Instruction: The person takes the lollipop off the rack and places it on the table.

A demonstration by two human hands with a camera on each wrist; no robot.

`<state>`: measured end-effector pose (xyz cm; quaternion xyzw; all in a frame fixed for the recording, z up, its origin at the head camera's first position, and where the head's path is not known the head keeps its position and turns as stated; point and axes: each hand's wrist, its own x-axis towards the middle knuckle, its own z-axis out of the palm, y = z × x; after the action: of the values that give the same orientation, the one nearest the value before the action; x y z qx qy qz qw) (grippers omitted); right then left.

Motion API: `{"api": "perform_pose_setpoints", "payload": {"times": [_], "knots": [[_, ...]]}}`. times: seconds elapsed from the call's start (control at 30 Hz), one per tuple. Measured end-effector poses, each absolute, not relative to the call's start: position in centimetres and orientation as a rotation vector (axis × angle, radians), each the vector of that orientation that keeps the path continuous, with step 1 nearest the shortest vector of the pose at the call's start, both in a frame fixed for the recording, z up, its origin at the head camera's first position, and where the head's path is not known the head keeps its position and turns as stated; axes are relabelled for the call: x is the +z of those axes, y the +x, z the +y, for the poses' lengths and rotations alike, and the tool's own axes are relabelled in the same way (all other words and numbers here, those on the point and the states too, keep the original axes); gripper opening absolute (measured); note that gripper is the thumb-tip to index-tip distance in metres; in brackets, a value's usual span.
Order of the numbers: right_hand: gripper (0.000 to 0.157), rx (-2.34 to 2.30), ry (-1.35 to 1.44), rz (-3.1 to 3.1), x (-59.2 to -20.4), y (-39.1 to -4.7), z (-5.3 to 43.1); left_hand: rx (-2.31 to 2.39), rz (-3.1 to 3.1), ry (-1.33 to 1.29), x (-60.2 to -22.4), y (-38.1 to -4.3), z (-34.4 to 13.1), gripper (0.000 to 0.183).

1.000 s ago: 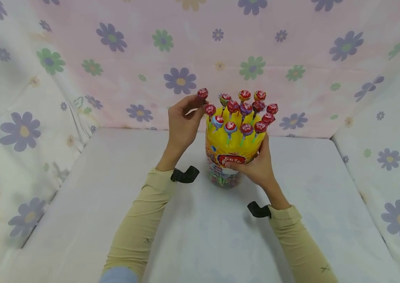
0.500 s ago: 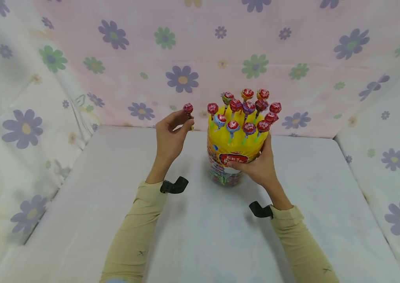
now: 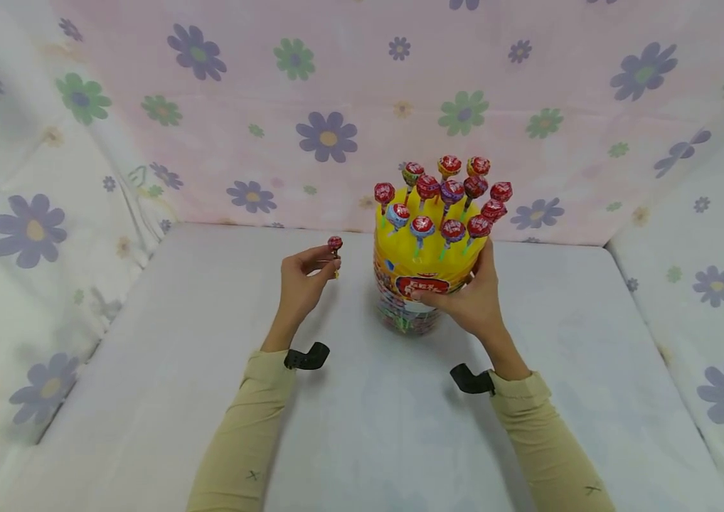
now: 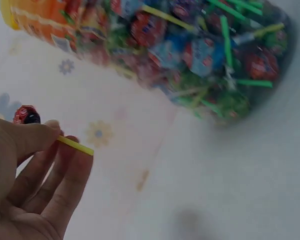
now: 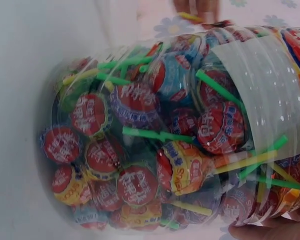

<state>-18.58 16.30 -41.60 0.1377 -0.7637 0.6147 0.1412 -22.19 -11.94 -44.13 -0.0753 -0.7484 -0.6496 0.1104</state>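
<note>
My left hand (image 3: pixel 301 284) pinches a lollipop (image 3: pixel 335 243) with a dark red wrapper, to the left of the candy jar. Its yellow stick (image 4: pixel 76 145) sticks out past the thumb in the left wrist view. With my right hand (image 3: pixel 471 302) I grip the right side of the jar (image 3: pixel 422 284), thumb across the front label. The jar stands upright, with a yellow lid (image 3: pixel 400 245) holding several upright lollipops (image 3: pixel 451 190) in red, blue and purple wrappers. Through its clear wall, many wrapped lollipops (image 5: pixel 137 185) with green and yellow sticks show in the right wrist view.
The jar stands on a white-covered table (image 3: pixel 163 341). Behind the table hangs a pink flowered cloth (image 3: pixel 234 128), with white flowered cloth (image 3: pixel 29 299) along the sides. A black wrist camera mount (image 3: pixel 307 357) sits on the left sleeve, another black mount (image 3: pixel 472 379) on the right.
My left hand has drawn the lollipop away from the jar's lid, moving left and then down towards the table. The right hand keeps its hold on the jar, which stays in place.
</note>
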Motion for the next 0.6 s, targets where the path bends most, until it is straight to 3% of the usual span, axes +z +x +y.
{"api": "perform_pose_setpoints", "payload": {"times": [0.2, 0.6], "knots": [[0.096, 1.769, 0.388, -2.220, -39.2, -17.1, 15.6, -1.912, -2.361, -0.089, -47.1, -22.4, -12.6, 0.032], [0.095, 1.766, 0.380, -2.227, -39.5, -17.3, 15.8, -1.847, -2.475, 0.072, -49.2, -23.6, -12.8, 0.026]]}}
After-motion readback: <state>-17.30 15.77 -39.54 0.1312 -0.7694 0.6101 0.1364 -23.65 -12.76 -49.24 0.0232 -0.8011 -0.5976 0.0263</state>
